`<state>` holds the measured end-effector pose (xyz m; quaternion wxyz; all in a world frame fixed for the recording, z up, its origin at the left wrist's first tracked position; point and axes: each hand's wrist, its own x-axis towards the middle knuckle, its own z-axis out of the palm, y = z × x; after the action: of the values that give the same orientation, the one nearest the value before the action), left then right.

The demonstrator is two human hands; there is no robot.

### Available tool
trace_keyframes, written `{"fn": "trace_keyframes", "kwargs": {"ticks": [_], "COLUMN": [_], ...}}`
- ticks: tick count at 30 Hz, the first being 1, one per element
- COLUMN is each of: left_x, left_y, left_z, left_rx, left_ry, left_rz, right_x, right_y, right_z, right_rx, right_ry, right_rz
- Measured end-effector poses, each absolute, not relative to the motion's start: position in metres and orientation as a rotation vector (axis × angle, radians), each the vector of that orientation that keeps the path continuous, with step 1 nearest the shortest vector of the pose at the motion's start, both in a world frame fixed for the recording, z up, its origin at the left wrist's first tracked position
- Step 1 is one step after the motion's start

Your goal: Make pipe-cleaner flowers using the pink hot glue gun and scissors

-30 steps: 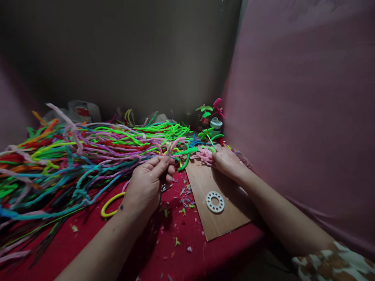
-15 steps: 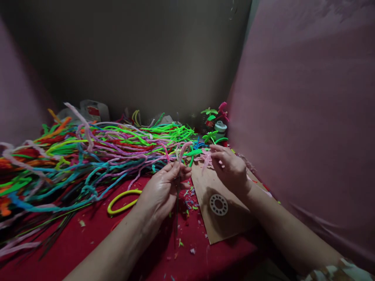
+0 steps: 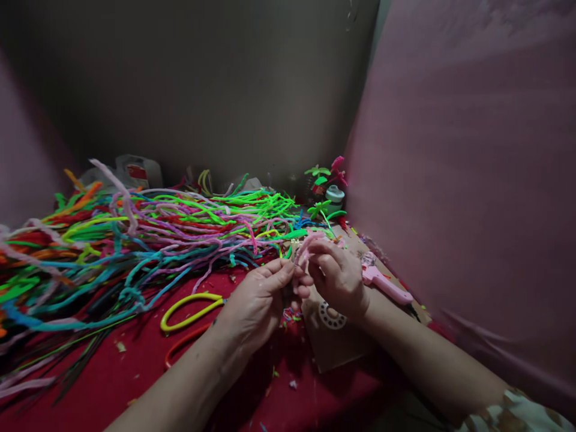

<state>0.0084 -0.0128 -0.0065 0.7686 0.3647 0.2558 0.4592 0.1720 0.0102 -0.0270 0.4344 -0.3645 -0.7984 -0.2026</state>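
My left hand (image 3: 256,300) is closed in a pinch around the base of a small flower piece, with a pale yellow tip (image 3: 294,245) sticking up. Its dark wire stem is mostly hidden now by the fingers and shadow. Against that piece, my right hand (image 3: 339,279) pinches a pink pipe cleaner (image 3: 309,245). The two hands nearly touch, so the exact joint between the parts is hidden. Beneath the right hand lies a brown cardboard sheet (image 3: 335,354) with a white ring of holes (image 3: 332,315) on it.
A large heap of coloured pipe cleaners (image 3: 171,234) covers the left of the red cloth (image 3: 148,384). Yellow-and-red-handled pliers (image 3: 191,309) lie by my left forearm. A pink glue gun (image 3: 387,285) rests on the right. Green pipe-cleaner leaves (image 3: 319,209) and a small jar (image 3: 334,197) stand behind.
My right hand has come left from the pink pieces over the cardboard, bringing a pink pipe cleaner to the left hand. The left hand has shifted slightly right. The glue gun is now uncovered.
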Motion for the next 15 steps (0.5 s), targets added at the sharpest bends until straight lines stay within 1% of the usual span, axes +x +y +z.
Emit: {"fn": "trace_keyframes", "kwargs": {"ticks": [4, 7, 9, 12, 15], "left_x": [0.007, 0.005, 0.003, 0.002, 0.001], "left_y": [-0.009, -0.007, -0.006, -0.005, -0.004], "left_z": [-0.005, 0.000, 0.003, 0.005, 0.005], "left_rx": [0.794, 0.802, 0.819, 0.851, 0.885], "left_ry": [0.607, 0.628, 0.636, 0.617, 0.609], "left_rz": [1.104, 1.195, 1.224, 1.239, 1.251], "right_x": [0.175, 0.201, 0.231, 0.277, 0.302], "right_y": [0.003, -0.008, -0.016, -0.024, -0.028], "right_z": [-0.021, -0.017, -0.022, -0.037, -0.054], "right_rx": [-0.898, -0.997, -1.247, -1.726, -1.957], "right_ry": [-1.958, -1.846, -1.784, -1.866, -1.965], "right_rz": [-0.365, -0.271, -0.326, -0.407, -0.396]}}
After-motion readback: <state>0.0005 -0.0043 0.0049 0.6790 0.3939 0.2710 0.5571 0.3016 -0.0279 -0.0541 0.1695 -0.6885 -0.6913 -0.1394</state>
